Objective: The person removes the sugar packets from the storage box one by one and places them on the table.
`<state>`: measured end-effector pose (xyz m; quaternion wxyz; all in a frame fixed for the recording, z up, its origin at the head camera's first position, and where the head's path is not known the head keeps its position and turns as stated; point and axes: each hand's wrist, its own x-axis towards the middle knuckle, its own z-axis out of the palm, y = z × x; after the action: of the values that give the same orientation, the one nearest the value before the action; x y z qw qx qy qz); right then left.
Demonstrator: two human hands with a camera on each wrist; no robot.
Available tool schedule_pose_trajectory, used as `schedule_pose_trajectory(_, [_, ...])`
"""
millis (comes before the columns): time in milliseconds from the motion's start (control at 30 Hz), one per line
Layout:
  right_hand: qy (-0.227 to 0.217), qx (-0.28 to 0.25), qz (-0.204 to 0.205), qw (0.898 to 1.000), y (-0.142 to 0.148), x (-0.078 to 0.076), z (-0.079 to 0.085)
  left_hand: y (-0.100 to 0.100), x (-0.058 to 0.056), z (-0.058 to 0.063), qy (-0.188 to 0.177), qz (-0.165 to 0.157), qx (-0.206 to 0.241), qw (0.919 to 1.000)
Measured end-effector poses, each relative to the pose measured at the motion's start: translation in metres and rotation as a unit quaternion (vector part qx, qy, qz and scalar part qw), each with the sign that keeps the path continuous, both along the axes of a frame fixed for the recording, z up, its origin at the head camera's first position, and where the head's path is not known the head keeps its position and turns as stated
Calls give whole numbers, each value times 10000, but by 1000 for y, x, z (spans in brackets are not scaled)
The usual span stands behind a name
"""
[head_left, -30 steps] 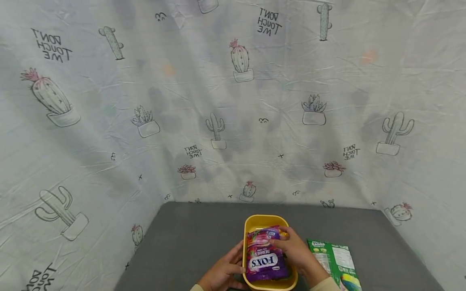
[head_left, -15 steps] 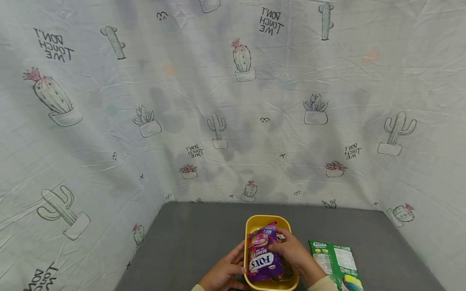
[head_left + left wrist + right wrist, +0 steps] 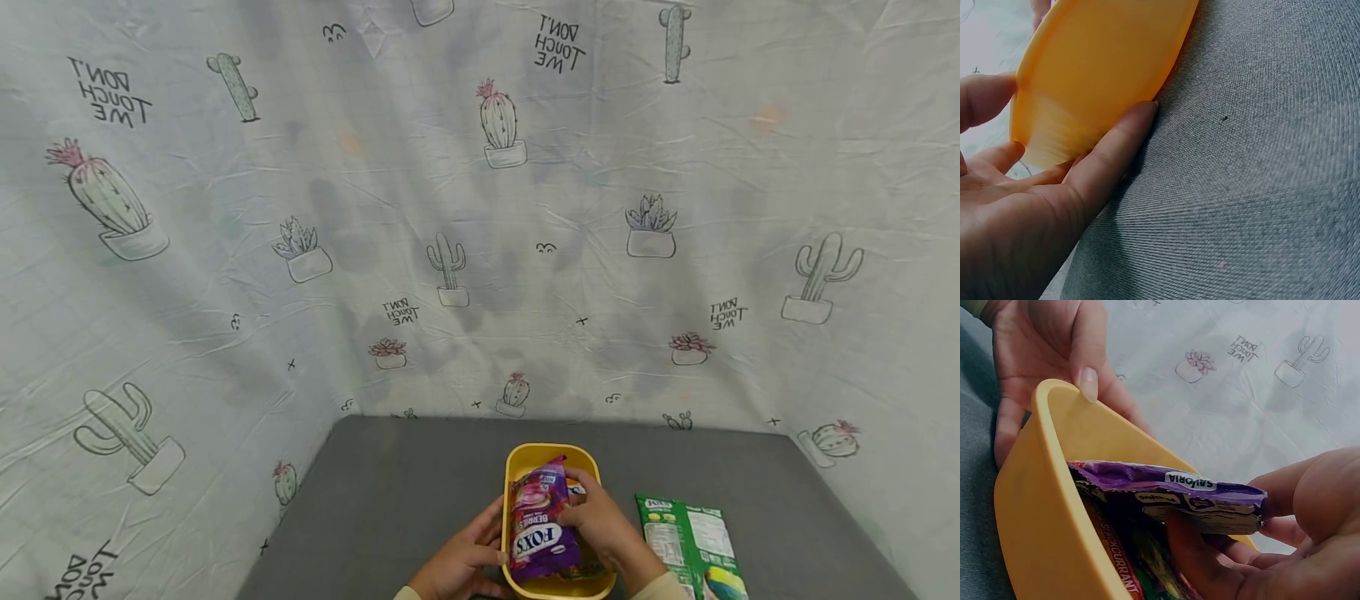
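A purple Fox's Berries candy bag (image 3: 534,523) lies tilted in the yellow plastic tub (image 3: 551,448). My right hand (image 3: 606,529) pinches the bag along its right edge, with the thumb on one face and fingers on the other, as the right wrist view shows. Under it are more packets, one a red-edged packet (image 3: 1115,553) reading "blackcurrant". My left hand (image 3: 463,557) holds the tub's left wall, thumb at the rim and fingers spread along the outside. In the left wrist view the fingers (image 3: 1107,150) lie against the tub's smooth outer side (image 3: 1107,69).
A green packet (image 3: 688,537) lies flat on the grey cloth-covered table (image 3: 390,500), right of the tub. White sheeting (image 3: 480,208) with cactus drawings encloses the table at the back and both sides.
My right hand has shifted the candy bag leftward and tilted it, uncovering an orange packet beneath its right edge. The left hand stays at the tub's wall.
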<state>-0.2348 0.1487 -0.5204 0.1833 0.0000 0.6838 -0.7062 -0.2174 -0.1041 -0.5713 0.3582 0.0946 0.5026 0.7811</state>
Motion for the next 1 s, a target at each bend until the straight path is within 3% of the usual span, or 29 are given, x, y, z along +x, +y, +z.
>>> schedule_pose_trajectory(400, [20,-87,-201,9998,-1,3,6,-1,0,3,-46,4,-8,10000])
schedule_pose_trajectory(667, [136,-146,-577,9981,-2,4,13,-1,1,10,11,55,-95,9999])
schedule_pose_trajectory(1000, [204,-100,-915,9955,1,6,24,-3,-1,7,-63,44,-60,10000])
